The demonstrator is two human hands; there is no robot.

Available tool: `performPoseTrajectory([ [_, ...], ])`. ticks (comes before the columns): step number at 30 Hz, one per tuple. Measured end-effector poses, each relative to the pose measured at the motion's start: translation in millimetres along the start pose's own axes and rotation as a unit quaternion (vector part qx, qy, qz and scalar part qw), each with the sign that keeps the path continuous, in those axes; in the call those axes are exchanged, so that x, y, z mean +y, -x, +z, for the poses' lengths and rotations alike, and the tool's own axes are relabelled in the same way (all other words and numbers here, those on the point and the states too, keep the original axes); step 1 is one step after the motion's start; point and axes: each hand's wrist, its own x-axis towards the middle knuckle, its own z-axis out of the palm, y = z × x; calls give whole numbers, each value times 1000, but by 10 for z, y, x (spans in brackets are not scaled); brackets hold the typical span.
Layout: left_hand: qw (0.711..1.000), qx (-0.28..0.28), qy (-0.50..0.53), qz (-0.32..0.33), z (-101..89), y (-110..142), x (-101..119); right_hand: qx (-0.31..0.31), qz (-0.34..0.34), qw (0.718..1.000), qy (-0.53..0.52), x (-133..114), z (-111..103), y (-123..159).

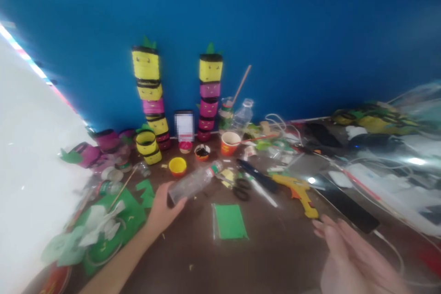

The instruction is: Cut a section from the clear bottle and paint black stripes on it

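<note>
My left hand [164,206] is closed around the lower end of a clear plastic bottle [193,183]. The bottle is tilted, its capped neck pointing up and to the right, over the brown table. My right hand [351,250] is at the lower right, just below the handle of a yellow glue gun [299,190]. Motion smears its fingers, so I cannot see whether anything is between them. Between the hands lies a green sheet in a clear sleeve [230,221]. Black-handled scissors [241,189] lie beyond it, beside a dark tool [257,175].
Two stacks of yellow and pink banded containers, one on the left [152,105] and one on the right [210,101], stand against the blue wall [292,32]. Paint cups, including a yellow one [177,166], stand before them. Green scraps [131,216] lie left; a phone [347,204] and cables lie right.
</note>
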Motion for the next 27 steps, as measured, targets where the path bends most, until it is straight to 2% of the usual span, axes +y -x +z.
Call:
performPoseTrajectory([
  [4, 1000, 2, -3, -7, -9, -6, 7, -14, 69, 995, -65, -58, 22, -296],
  [8, 1000, 1, -2, -6, -13, -10, -8, -53, 164, 973, -153, 60, -77, -518],
  [11, 1000, -5, -2, -3, -15, -10, -22, -65, 195, 962, -180, 157, -93, -606],
  [14, 1000, -10, -2, 1, -19, -8, -27, -71, 202, 962, -168, 204, -93, -649],
  [17, 1000, -9, -7, 5, -24, -10, -23, -112, 193, 965, -139, 209, -105, -673],
  [23, 1000, -8, -19, 2, -35, -18, -2, -152, 181, 959, -156, 229, -99, -696],
  [25, 1000, -3, -20, 6, -35, -17, 0, -151, 160, 964, -150, 260, -93, -690],
  [27, 1000, 1, -18, 9, -32, -14, -5, -123, 149, 972, -134, 280, -98, -673],
])
